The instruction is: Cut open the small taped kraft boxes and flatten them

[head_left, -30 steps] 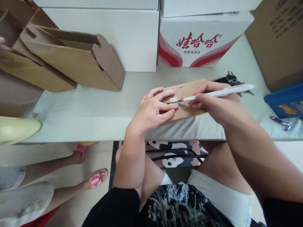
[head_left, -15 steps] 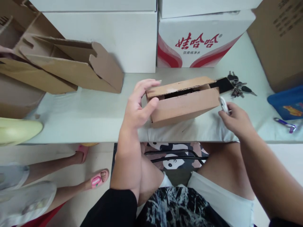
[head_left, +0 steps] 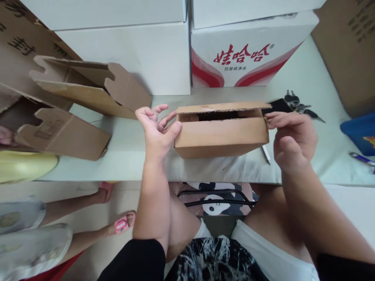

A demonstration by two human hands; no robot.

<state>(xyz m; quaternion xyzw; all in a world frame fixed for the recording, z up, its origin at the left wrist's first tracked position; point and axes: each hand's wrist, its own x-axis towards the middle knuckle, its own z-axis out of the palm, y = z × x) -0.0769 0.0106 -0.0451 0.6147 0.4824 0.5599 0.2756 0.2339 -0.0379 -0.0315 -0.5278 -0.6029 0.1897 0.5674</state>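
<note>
A small brown cardboard box [head_left: 222,134] stands on the pale cloth-covered table, its lid slightly raised and a dark gap showing under it. My left hand [head_left: 158,127] is at the box's left end, thumb against the front corner and fingers spread. At the right end, the fingertips of my right hand [head_left: 293,136] touch the upper corner, its other fingers partly curled and nothing held in the palm. A white pen-like object [head_left: 265,154] lies on the cloth between the box and my right hand. Behind that hand are a black flat item [head_left: 277,106] and several keys [head_left: 299,104].
White cartons [head_left: 125,58] and a carton with red lettering [head_left: 249,58] stand behind. Open brown boxes [head_left: 67,134] are on the left, with another person's hand [head_left: 5,136] and a yellow-green object [head_left: 26,166]. A blue item [head_left: 359,130] and purple pen [head_left: 361,158] lie right.
My right hand has let go of the white object and moved up to the box's right end. The brown box has turned to sit straighter. Another open box at the left has shifted nearer.
</note>
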